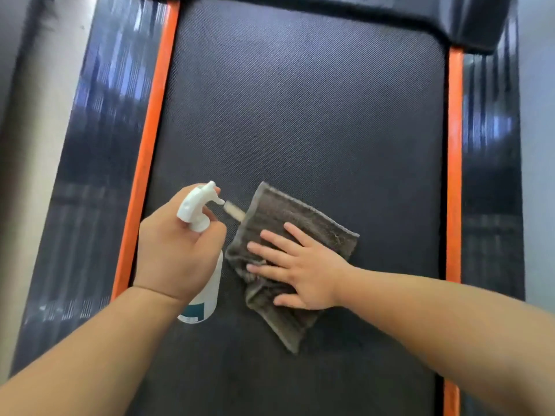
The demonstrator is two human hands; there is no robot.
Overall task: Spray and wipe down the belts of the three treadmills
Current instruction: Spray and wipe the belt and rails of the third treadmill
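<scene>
A black textured treadmill belt (315,121) fills the middle of the view. My left hand (177,250) grips a white spray bottle (199,295) by its neck, with its white trigger head (196,207) pointing right toward the cloth. A short pale jet leaves the nozzle. A grey-brown folded cloth (300,217) lies on the belt just right of the bottle. My right hand (303,265) presses flat on the cloth with its fingers spread and straight, pointing left.
Orange strips (150,139) run along both sides of the belt, with glossy black side rails (90,151) outside them. The black motor cover (468,22) closes off the far end. Pale floor (27,115) lies to the left.
</scene>
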